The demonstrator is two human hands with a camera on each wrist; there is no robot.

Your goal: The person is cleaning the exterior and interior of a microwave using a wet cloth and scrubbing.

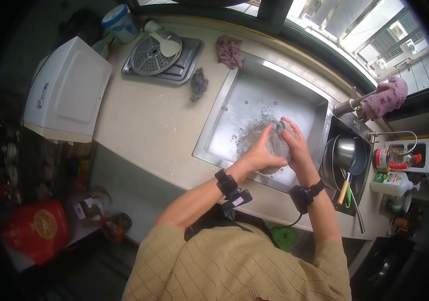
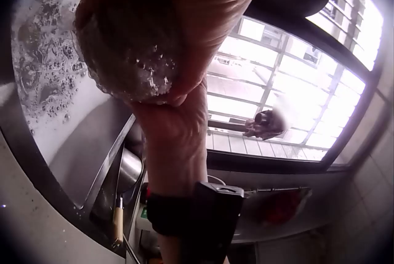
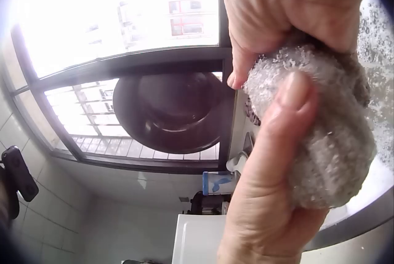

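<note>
One grey, sudsy cloth (image 1: 278, 143) sits bunched into a ball between both hands, above the near part of the sink (image 1: 254, 95). Left hand (image 1: 260, 154) and right hand (image 1: 297, 145) each curl fingers and thumb tightly around it, apparently wringing it so that foam drops into the basin, where suds (image 1: 252, 128) lie. Pans (image 1: 347, 153) stand just right of the sink; a counter (image 1: 149, 125) extends left.

This is a home kitchen. A metal sink (image 1: 254, 100) sits in the counter (image 1: 149, 125), with pots (image 1: 347, 152) and a soap bottle (image 1: 392, 183) on the right.
</note>
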